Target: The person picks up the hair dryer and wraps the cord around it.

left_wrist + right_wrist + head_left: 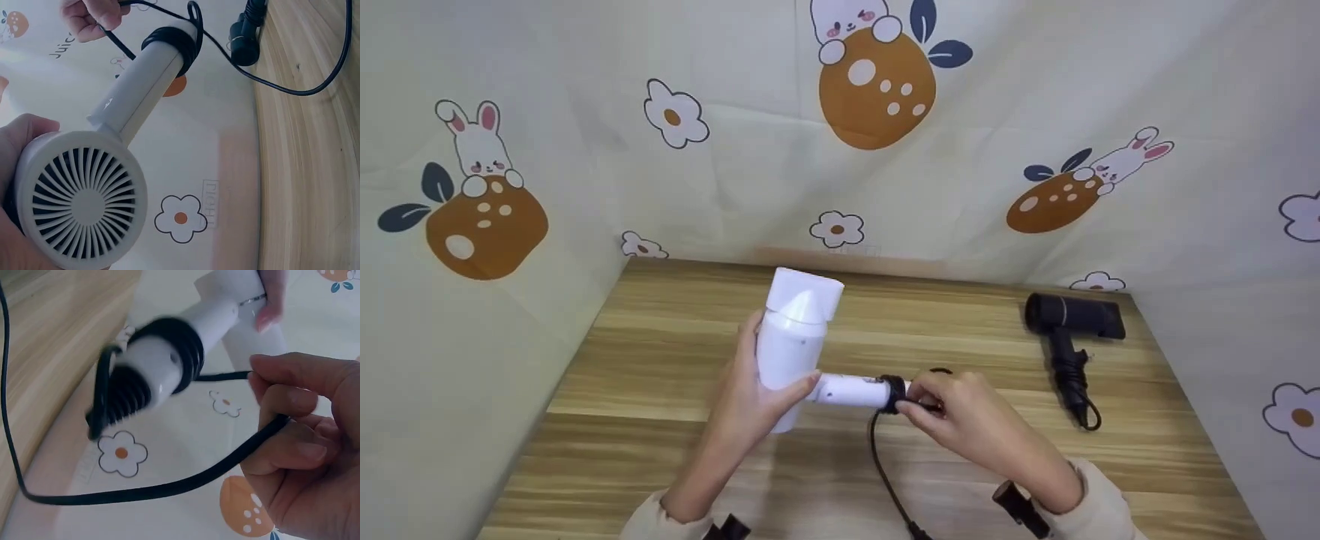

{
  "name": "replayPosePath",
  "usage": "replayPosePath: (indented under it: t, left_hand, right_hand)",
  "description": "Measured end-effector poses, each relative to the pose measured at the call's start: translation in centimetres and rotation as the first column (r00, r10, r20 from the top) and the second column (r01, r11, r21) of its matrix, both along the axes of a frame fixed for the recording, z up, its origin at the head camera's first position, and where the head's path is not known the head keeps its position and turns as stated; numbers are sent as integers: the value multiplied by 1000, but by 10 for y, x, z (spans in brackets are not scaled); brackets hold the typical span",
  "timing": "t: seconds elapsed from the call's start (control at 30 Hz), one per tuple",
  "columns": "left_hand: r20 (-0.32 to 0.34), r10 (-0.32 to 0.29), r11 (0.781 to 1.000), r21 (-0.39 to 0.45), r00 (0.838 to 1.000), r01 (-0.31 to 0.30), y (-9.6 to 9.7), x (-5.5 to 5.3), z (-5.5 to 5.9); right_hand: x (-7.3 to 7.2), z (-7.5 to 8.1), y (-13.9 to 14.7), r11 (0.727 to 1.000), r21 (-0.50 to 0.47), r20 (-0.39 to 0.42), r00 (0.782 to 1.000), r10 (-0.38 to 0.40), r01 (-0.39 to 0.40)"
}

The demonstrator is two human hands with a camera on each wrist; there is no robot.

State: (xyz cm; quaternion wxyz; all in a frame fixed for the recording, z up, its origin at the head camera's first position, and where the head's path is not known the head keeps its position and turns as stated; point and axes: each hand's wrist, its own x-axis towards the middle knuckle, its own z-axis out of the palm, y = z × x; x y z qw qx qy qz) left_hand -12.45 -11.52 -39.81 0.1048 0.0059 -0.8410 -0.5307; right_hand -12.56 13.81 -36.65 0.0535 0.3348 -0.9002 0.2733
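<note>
A white hair dryer (789, 352) is held above the table, its nozzle toward the back wall. My left hand (746, 394) grips its barrel, with the thumb across the side. In the left wrist view the dryer's round vent grille (87, 208) faces the camera. Several turns of black cord (174, 343) wrap the handle near its end. With thumb and fingers, my right hand (971, 416) pinches a stretch of that cord just off the handle's end; the right wrist view shows it running through the curled fingers. The cord's loose part hangs toward the table's front, its end (919, 531) at the frame edge.
On the wooden table (660, 360), a black hair dryer (1072, 315) lies at the right, its cord wound round its handle. A patterned cloth (735, 172) with rabbits and flowers stands as walls at the back and both sides.
</note>
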Motion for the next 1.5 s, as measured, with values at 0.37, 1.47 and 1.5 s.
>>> replayPosePath:
  t: [0.37,1.47,1.5]
  left_hand:
    - [-93,63,973,229,994,-40,-5,5,8]
    - [-72,-75,915,391,995,97,-9,14,20]
    - [-66,-79,917,387,995,98,-9,14,19]
  right_hand:
    - [13,-12,-9,979,-189,415,896,156,-83]
    - [-31,-77,-21,889,-435,515,849,117,141]
    - [-32,-76,-20,908,-400,459,885,83,122]
